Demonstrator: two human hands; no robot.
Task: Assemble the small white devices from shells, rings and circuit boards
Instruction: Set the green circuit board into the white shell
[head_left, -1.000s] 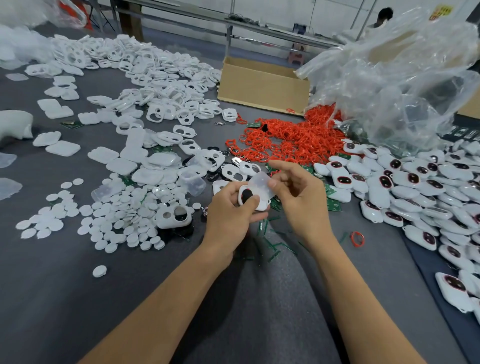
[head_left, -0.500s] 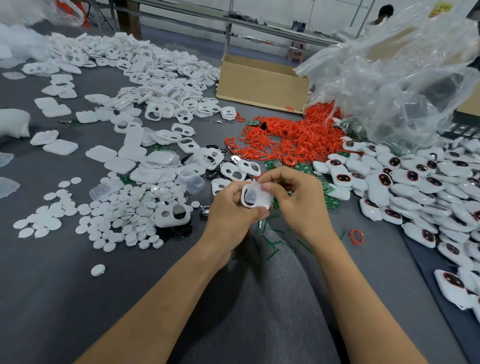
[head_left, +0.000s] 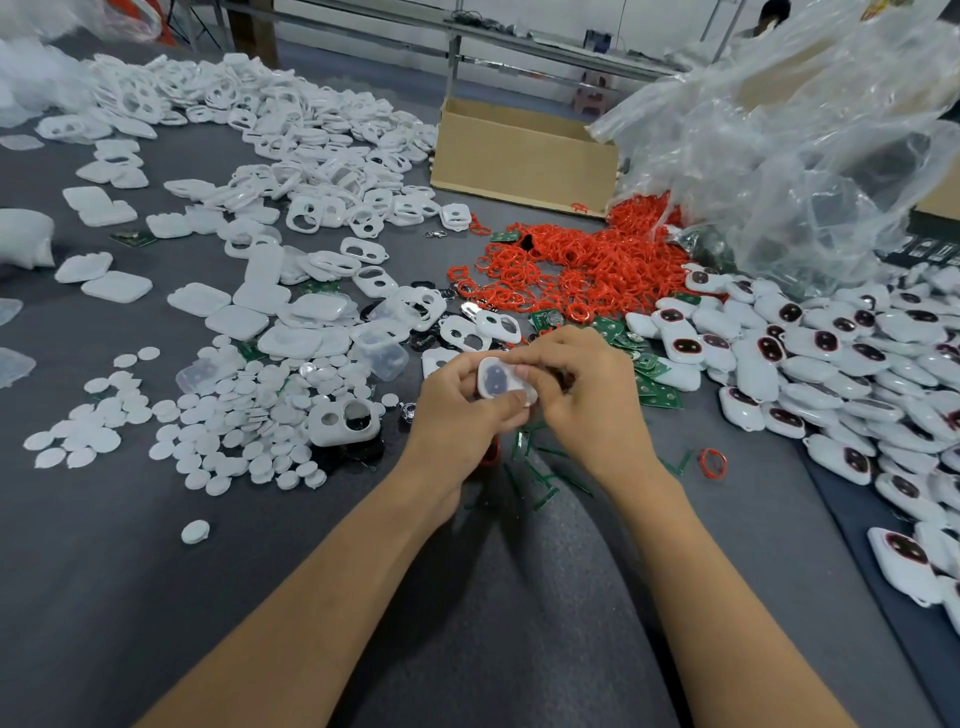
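Note:
Both my hands hold one small white device (head_left: 500, 378) above the grey table, just in front of me. My left hand (head_left: 457, 410) grips its left side with the thumb along the lower edge. My right hand (head_left: 582, 395) pinches its right end. A translucent cover lies over its face, with dark shapes showing through. Red rings (head_left: 571, 265) are heaped behind my hands. Green circuit boards (head_left: 649, 382) lie to the right of my right hand. White shells with holes (head_left: 311, 171) spread over the far left.
Finished white devices with dark red-rimmed windows (head_left: 831, 364) pile up at the right. White round discs (head_left: 234, 421) and flat covers (head_left: 223, 312) lie at the left. A cardboard box (head_left: 519, 156) and a clear plastic bag (head_left: 805, 145) stand behind. One red ring (head_left: 711, 462) lies alone.
The translucent cover held by my right hand came down onto the device in my left hand. My right fingers now press it at the right end.

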